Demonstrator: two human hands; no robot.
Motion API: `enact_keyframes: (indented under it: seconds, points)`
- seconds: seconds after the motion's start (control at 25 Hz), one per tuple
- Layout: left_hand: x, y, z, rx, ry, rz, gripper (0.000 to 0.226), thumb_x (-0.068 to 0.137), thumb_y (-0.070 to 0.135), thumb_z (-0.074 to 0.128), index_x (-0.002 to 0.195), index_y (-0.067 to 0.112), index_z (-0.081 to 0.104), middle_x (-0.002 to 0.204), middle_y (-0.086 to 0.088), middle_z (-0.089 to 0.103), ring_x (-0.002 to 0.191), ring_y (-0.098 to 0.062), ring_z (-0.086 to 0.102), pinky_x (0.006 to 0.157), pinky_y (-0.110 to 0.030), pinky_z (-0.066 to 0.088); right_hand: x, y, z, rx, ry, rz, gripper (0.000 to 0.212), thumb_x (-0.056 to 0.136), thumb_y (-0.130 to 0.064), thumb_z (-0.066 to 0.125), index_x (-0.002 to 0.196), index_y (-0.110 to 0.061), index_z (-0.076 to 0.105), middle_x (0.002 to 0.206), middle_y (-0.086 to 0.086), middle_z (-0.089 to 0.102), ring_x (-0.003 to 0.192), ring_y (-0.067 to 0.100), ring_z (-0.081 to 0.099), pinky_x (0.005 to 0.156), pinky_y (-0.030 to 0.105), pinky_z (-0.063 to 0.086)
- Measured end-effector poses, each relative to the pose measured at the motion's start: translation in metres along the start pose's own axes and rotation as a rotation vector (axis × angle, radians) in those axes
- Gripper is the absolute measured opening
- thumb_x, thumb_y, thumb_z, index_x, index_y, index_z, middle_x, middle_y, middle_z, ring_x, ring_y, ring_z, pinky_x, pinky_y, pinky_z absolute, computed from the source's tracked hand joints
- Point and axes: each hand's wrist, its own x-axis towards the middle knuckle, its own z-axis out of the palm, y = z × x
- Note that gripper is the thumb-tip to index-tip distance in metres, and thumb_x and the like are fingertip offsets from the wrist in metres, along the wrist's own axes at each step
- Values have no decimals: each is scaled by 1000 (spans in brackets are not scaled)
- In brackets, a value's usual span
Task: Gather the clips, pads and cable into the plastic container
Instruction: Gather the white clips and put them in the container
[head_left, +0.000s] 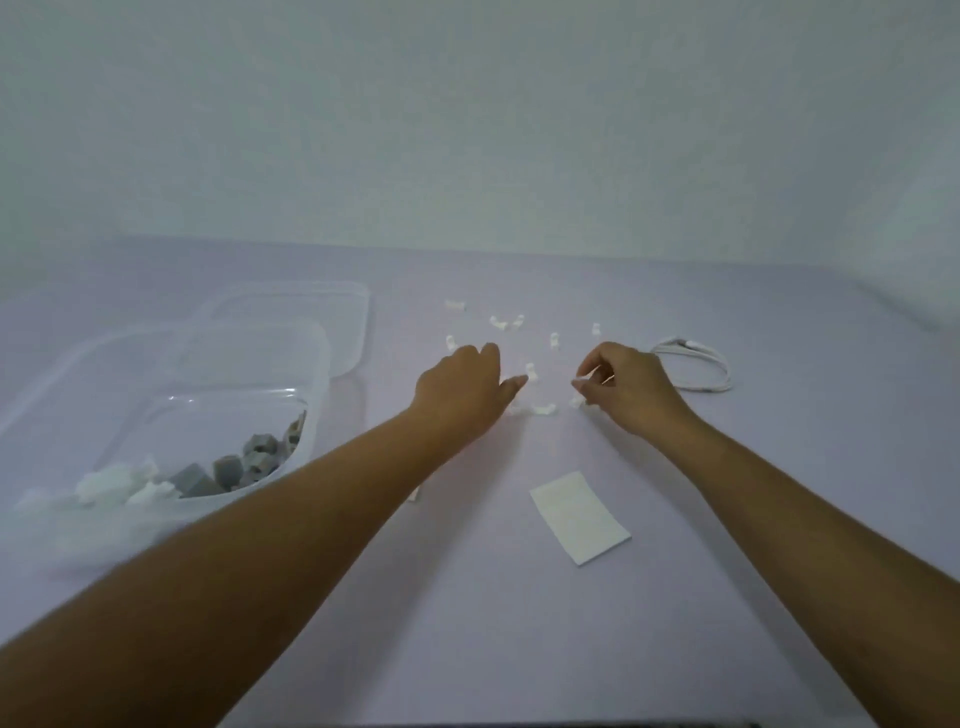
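Note:
Several small white clips (530, 370) lie scattered on the lilac table, most of them beyond my hands. My left hand (465, 387) reaches flat over them with fingers spread, its thumb beside one clip. My right hand (626, 387) hovers curled just right of it, pinching a small white clip between thumb and forefinger. A coiled white cable (696, 364) lies right of that hand. Nearer me rests a white pad sheet (579, 514). At the left stands the clear plastic container (317, 410), holding grey pads and white clips.
The container's clear lid (353, 322) lies flat behind it. A small white piece (413, 493) peeks out beside my left forearm. A pale wall rises behind the table's far edge.

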Motion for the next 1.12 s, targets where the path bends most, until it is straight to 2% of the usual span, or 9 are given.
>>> enact_keyframes:
  seconds: [0.2,0.4,0.56,0.68,0.76,0.8,0.92,1.0,1.12]
  points:
    - [8,-2,33,39,-4,64,51,88,53,54,119,13,47,119,-8,48,107,-28,52,81,-42,52,3,24,19,-125,-89,-118,25,81,-22,72,104,-16,63,106,8,48,94,22,55,84,29,46]
    - [14,-8,40,44,40,130,44,93,49,48,113,9,46,111,-10,52,103,-30,54,70,-37,46,6,26,27,-103,-34,-213,12,87,-21,67,92,-12,61,99,5,49,84,17,56,74,21,40]
    - [13,-13,43,318,80,247,44,101,47,25,115,11,46,105,-7,57,97,-30,61,62,-33,37,2,27,32,-303,11,-357,17,94,-27,57,96,-11,53,101,5,45,78,22,54,67,32,45]
    - [19,-14,39,365,50,253,43,103,43,23,107,11,51,100,-7,60,90,-30,63,62,-31,36,6,26,33,-521,29,-436,25,99,-36,44,98,-12,48,101,6,44,75,25,54,56,37,47]
    - [22,-14,35,116,45,136,42,103,42,27,90,10,51,87,-10,60,79,-29,60,62,-31,38,9,26,33,-621,15,-454,29,100,-39,37,99,-11,46,101,7,47,76,27,55,52,34,40]
    - [24,-15,32,-120,44,46,42,102,41,31,79,10,49,79,-10,58,71,-27,57,62,-30,39,10,27,34,-668,15,-457,30,101,-39,35,99,-11,46,100,8,49,78,29,56,52,34,37]
    - [31,-16,20,-1145,-11,-332,42,100,34,45,65,11,47,65,-6,53,53,-15,46,47,-21,39,14,29,35,-659,49,-378,32,102,-35,33,95,-8,49,95,11,57,81,33,59,58,35,38]
    - [34,-18,12,-1645,-40,-544,32,98,24,51,71,9,46,67,-7,51,51,-11,43,38,-14,34,16,23,33,-202,92,-149,33,102,-32,37,86,-5,50,82,15,59,69,29,58,59,35,42]
    - [39,-21,8,-1894,-34,-656,13,95,10,53,84,4,49,77,-11,59,43,-8,48,34,-12,35,21,11,29,903,127,274,30,100,-24,47,77,-5,49,69,13,58,50,17,62,44,25,45]
